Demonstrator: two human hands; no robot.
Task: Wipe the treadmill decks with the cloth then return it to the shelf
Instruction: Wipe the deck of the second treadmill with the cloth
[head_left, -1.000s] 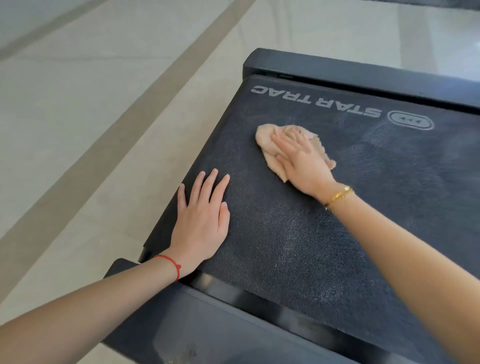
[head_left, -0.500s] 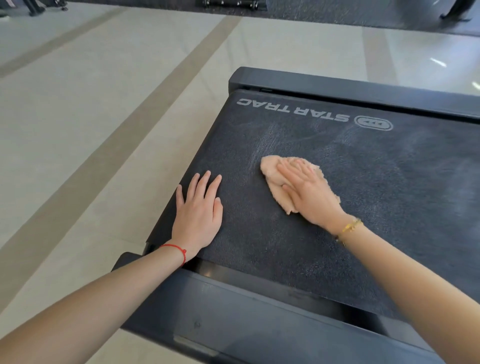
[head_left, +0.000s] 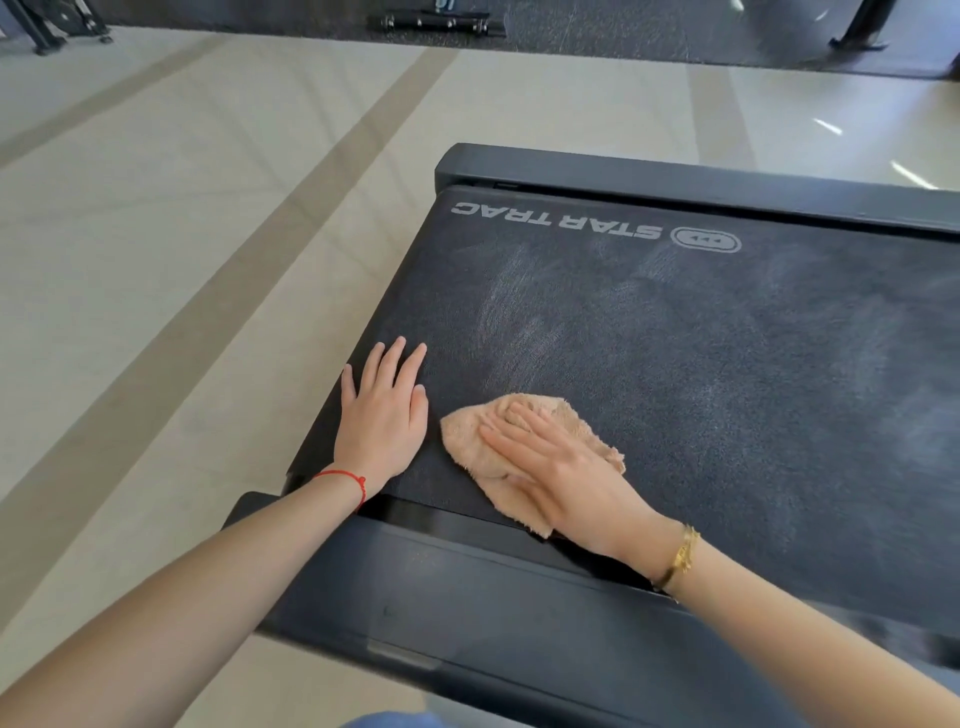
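A black treadmill deck (head_left: 701, 353) with "STAR TRAC" lettering fills the middle and right of the view, streaked with pale wipe marks. A peach-coloured cloth (head_left: 470, 441) lies crumpled on the belt near its near edge. My right hand (head_left: 561, 478) presses flat on the cloth with straight fingers and covers much of it. My left hand (head_left: 384, 415) rests flat on the belt just left of the cloth, fingers spread, beside the deck's left edge.
The treadmill's near side rail (head_left: 467, 597) runs under my forearms, and the far rail (head_left: 675, 182) borders the belt. Pale tiled floor (head_left: 182, 260) lies to the left. Dark gym matting with equipment bases (head_left: 436, 23) sits far behind.
My right hand has dragged the cloth toward me across the belt, from near the lettering to the near edge. My left hand stays in place on the belt.
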